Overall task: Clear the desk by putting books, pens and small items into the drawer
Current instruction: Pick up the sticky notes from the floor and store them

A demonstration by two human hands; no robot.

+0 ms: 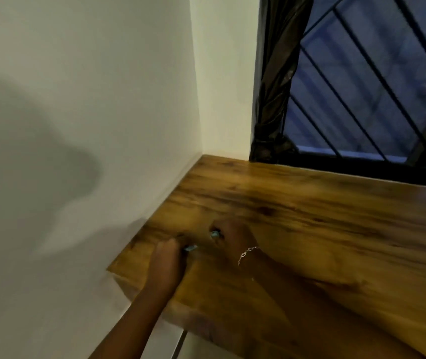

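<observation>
Both hands are on the wooden desk (pixel 310 229) near its left front corner. My left hand (pixel 166 263) has its fingers curled round a small light-blue item (pixel 190 247) that peeks out at the fingertips. My right hand (pixel 230 239), with a thin silver bracelet (pixel 246 253) at the wrist, pinches another small light-blue item (pixel 215 233). The picture is blurred, so what the items are cannot be told. No drawer, books or pens are in view.
A white wall (pixel 77 125) runs along the desk's left edge and meets a corner at the back. Behind the desk a dark curtain (pixel 276 86) hangs beside a window with black diagonal bars (pixel 362 99). A metal desk leg (pixel 179 343) shows below the front edge.
</observation>
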